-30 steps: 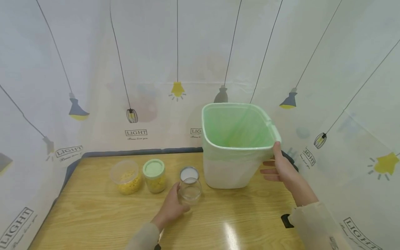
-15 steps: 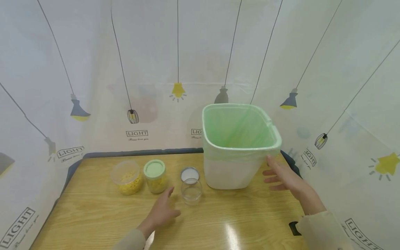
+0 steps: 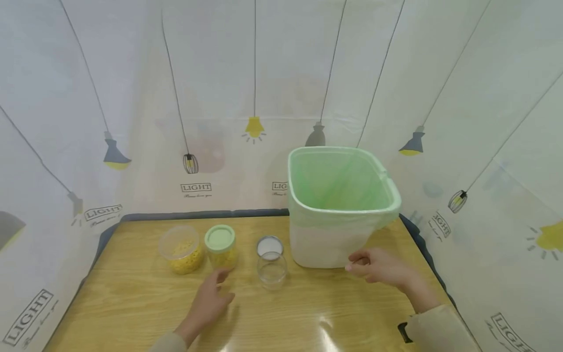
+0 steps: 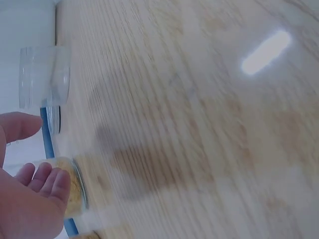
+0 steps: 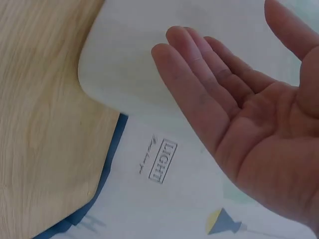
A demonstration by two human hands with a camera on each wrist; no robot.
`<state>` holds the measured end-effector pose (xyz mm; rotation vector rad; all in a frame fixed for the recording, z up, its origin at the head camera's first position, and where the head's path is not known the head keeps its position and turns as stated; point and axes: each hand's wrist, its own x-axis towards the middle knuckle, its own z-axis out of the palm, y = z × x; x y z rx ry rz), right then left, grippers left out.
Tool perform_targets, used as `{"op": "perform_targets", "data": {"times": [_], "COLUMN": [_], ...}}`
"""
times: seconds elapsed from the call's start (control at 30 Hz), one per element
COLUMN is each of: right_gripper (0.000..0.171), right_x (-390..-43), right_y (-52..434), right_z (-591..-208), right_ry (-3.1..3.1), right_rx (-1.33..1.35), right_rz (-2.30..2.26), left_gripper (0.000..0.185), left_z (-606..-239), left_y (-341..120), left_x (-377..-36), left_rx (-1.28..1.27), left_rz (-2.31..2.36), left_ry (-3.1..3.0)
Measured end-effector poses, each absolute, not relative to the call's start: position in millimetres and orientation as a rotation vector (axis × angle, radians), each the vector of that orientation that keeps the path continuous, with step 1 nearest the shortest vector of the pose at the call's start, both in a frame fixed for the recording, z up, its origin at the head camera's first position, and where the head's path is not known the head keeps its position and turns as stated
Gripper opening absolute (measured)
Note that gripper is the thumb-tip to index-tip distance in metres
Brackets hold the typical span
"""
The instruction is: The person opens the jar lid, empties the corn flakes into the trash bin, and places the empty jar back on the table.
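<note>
Two jars (image 3: 220, 246) beside lined bin (image 3: 338, 234)

wooden table (image 3: 308, 313), lamp-print curtain (image 3: 132, 98), open yellow-filled tub (image 3: 181, 249)

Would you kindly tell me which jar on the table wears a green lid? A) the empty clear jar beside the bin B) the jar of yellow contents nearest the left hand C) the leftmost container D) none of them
B: the green-lidded jar holds yellow contents and stands just beyond the left hand; the empty clear jar is open.
</note>
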<state>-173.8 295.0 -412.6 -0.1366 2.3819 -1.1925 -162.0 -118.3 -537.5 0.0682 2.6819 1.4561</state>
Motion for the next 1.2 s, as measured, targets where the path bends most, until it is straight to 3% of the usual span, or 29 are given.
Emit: {"op": "perform_targets", "data": {"times": [0.2, 0.5, 0.9, 1.2], "right_gripper": [0.06, 0.052, 0.041, 0.043], "right_x": [-177, -181, -196, -207], "right_y": [266, 209, 144, 118], "right_z": [-424, -439, -449, -457], "right_ry": [2.363, 2.362, 2.456, 2.507], "right_rx": [-0.359, -0.66, -0.766, -0.746], "right_rz": [-1.139, -1.081, -1.104, -1.098], "left_gripper": [0.057, 0.082, 0.088, 0.093], "left_z": [-537, -544, -551, -549], "left_y": [-128, -139, -134, -131], "left_x": [-165, -170, -186, -199], "left_rx": [0.01, -0.194, -0.203, -0.233], "left_rz": [1.446, 1.363, 1.453, 1.523], "left_ry": [2.729, 2.729, 2.735, 2.742]}}
